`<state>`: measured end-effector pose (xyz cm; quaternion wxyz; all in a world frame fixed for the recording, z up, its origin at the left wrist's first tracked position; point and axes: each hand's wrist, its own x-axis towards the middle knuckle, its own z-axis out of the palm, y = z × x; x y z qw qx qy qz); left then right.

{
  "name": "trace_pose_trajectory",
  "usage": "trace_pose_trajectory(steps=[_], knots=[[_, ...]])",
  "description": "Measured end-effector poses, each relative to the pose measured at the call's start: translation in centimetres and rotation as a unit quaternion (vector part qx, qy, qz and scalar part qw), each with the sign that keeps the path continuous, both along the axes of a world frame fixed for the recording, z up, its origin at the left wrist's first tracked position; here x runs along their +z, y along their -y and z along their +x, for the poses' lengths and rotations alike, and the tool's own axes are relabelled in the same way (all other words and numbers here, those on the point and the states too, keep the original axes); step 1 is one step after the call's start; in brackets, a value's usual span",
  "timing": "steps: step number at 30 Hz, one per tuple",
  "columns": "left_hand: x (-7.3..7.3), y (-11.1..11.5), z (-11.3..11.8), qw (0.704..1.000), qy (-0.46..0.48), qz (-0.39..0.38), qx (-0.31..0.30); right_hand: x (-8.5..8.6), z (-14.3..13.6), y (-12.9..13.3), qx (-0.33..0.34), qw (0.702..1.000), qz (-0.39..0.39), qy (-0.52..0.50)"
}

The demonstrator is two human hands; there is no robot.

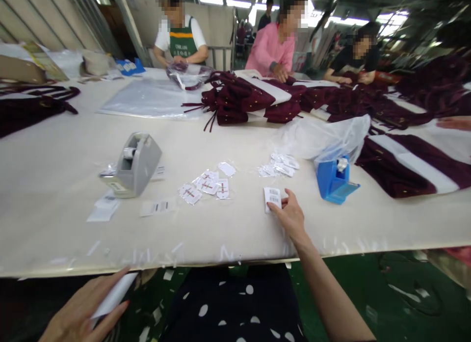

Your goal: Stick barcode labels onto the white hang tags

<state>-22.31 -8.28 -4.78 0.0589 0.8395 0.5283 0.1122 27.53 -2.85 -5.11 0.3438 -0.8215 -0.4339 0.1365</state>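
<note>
My right hand (pixel 289 212) has its thumb and fingers on a small white label stack (pixel 271 198) with printed barcodes, at the table's middle right. Low at the left, below the table edge, my left hand (pixel 90 307) holds a white paper piece (pixel 116 295) between thumb and fingers. Tags in clear plastic (pixel 206 183) lie left of my right hand, and more bagged white tags (pixel 283 164) lie beyond it. A grey tape dispenser (pixel 138 168) stands at the left, a blue tape dispenser (pixel 333 180) at the right. White labels (pixel 156 207) lie near the grey one.
Dark red fabric bundles (pixel 250 99) with white bands lie across the back and right of the table (pixel 221 234). Clear plastic sheets (pixel 154 96) are at the back left. A plastic bag (pixel 320 136) touches the blue dispenser. Several people stand beyond the table.
</note>
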Motion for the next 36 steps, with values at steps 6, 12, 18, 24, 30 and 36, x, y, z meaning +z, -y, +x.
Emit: trace_pose_trajectory(steps=[6,12,18,24,30,36], knots=[[0.4,1.4,0.9,0.987,-0.132,-0.087,0.016,-0.3,1.5,-1.0,-0.013,0.995,0.024,-0.098],[0.4,-1.1,6.0,0.993,-0.07,-0.011,-0.092,0.7,3.3,-0.6,-0.034,0.928,0.081,-0.362],[0.6,-2.3,8.6,0.988,-0.032,0.024,-0.146,1.2,5.1,0.6,-0.033,0.923,0.097,-0.372],[0.6,-2.9,9.5,0.985,-0.013,0.046,-0.167,0.4,6.5,0.5,0.025,0.96,0.059,-0.271],[-0.6,-2.7,9.6,0.984,-0.025,0.066,-0.166,0.2,7.1,0.2,0.029,0.981,0.031,-0.187],[-0.9,-2.7,10.2,0.98,-0.008,0.093,-0.175,0.6,7.1,0.1,0.049,0.996,-0.015,-0.066]])
